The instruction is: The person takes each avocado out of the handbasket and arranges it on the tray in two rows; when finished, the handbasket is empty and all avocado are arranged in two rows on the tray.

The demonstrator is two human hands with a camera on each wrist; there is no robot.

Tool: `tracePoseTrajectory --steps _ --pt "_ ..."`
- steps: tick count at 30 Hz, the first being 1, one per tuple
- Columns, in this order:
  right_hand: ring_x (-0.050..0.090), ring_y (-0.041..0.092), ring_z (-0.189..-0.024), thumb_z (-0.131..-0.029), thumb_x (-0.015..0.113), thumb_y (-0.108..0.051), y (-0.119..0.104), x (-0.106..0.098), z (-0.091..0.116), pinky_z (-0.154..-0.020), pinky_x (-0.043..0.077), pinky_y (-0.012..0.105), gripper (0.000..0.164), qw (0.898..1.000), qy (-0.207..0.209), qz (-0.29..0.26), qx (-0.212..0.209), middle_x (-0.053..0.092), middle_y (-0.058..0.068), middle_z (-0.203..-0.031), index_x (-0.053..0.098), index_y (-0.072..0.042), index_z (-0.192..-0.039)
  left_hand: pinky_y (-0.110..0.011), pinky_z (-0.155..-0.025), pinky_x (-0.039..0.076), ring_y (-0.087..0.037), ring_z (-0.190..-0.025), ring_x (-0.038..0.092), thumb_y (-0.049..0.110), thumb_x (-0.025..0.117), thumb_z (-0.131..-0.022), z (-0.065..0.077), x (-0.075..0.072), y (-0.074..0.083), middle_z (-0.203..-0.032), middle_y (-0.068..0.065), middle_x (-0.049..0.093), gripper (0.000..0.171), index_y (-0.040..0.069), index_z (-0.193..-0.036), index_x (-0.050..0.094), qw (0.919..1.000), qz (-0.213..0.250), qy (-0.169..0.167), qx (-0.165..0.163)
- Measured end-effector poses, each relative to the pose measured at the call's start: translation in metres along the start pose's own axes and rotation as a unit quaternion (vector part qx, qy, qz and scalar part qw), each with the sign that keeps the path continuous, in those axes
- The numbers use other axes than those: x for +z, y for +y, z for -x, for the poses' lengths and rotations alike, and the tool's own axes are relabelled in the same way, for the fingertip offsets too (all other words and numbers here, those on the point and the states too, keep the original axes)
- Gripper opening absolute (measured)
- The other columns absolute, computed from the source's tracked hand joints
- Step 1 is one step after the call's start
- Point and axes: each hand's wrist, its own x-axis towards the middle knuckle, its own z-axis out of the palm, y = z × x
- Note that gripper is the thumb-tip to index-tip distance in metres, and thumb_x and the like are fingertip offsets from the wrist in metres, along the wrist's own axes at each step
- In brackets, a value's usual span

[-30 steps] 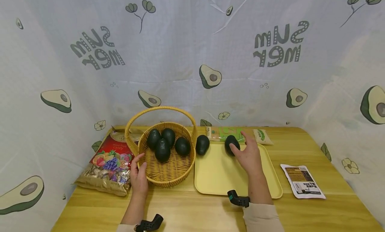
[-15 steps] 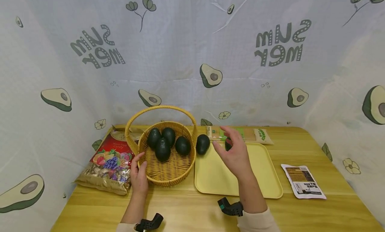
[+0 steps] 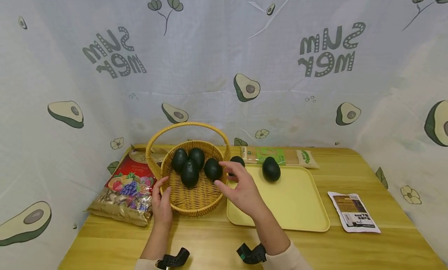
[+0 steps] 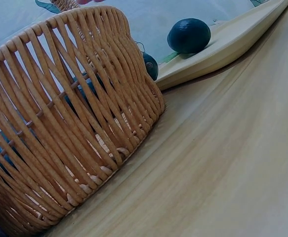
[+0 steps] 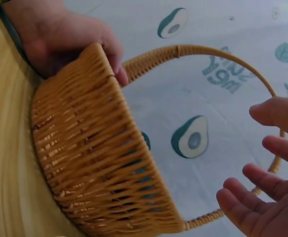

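A yellow wicker basket (image 3: 190, 202) with a tall arched handle stands on the table, several dark green avocados (image 3: 189, 174) inside. My left hand (image 3: 161, 207) grips its left rim, thumb over the edge, which the right wrist view shows too. Over the basket's right rim my right hand (image 3: 243, 190) is spread with nothing in it, its fingertips beside the rightmost avocado (image 3: 213, 169) in the basket. One avocado (image 3: 237, 160), partly hidden behind that hand, lies at the left end of the pale yellow tray (image 3: 294, 207). Another avocado (image 3: 271, 169) rests near the tray's back edge.
Left of the basket lies a red and gold candy bag (image 3: 127, 188). A long flat packet (image 3: 290, 156) lies behind the tray, and a white and brown pouch (image 3: 353, 211) to its right. A printed cloth (image 3: 210, 67) hangs behind the table.
My right hand has moved left, empty, from the avocado on the tray to the basket's right rim. That avocado shows fully again. My left hand stays on the basket.
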Motion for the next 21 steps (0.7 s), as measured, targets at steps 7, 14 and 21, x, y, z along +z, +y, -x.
tracePoseTrajectory --steps 7,14,21 --pt "0.058 0.028 -0.125 -0.093 0.076 -0.019 0.005 0.027 0.001 -0.104 0.050 0.053 0.052 0.998 -0.053 -0.032 0.023 0.056 0.008 -0.139 0.057 -0.018 -0.141 -0.016 -0.104 0.031 0.001 -0.132 0.040 0.003 0.044 -0.104 0.000 0.000 0.001 -0.144 -0.012 0.051 0.033 -0.005 -0.134 0.054 1.0000 -0.004 0.006 0.000" --pt "0.056 0.025 -0.127 -0.092 0.077 -0.022 0.003 0.045 -0.001 -0.103 0.052 0.050 0.053 0.997 -0.071 -0.011 0.032 0.054 0.008 -0.142 0.058 -0.019 -0.141 -0.013 -0.101 0.034 0.000 -0.130 0.043 0.002 0.044 -0.104 -0.001 0.001 0.000 -0.142 -0.007 0.052 0.033 -0.007 -0.134 0.053 1.0000 0.000 0.002 0.002" --pt "0.060 0.033 -0.121 -0.091 0.077 -0.030 0.001 0.063 -0.023 -0.097 0.054 0.051 0.063 0.994 -0.069 0.070 0.043 0.051 0.012 -0.148 0.053 -0.015 -0.147 -0.013 -0.099 0.036 -0.001 -0.127 0.044 0.002 0.044 -0.103 -0.001 0.001 0.001 -0.142 -0.010 0.052 0.033 -0.007 -0.134 0.053 1.0000 0.001 0.005 0.003"
